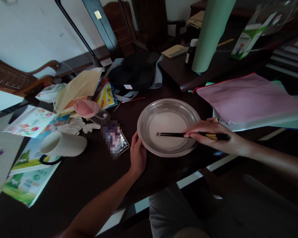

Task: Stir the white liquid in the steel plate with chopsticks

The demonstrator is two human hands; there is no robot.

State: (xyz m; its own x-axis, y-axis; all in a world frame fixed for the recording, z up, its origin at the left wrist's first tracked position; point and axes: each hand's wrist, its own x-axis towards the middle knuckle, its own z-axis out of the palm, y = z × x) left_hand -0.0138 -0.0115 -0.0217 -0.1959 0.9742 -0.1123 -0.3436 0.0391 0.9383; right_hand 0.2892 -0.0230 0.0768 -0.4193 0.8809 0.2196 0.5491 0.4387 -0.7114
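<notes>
A round, shallow metal basin [144,127] stands on the dark table, with a smooth whitish layer [161,122] in its bottom; whether that is liquid or powder I cannot tell. My left hand [138,153] grips the basin's left rim, with the thumb side up and some fingers hidden beneath or behind the wall. From the right, my right hand [206,132] holds a pair of black chopsticks [172,134] with gold bands, nearly level. Their tips are close together and point left over the whitish layer; whether they touch it is unclear.
Left of the basin lie a phone [124,143], a white mug [69,144], tissues [73,125] and books [32,180]. Behind are a black bag [134,72] and a tall green cylinder [211,36]. A pink zip pouch [248,97] lies on papers at the right.
</notes>
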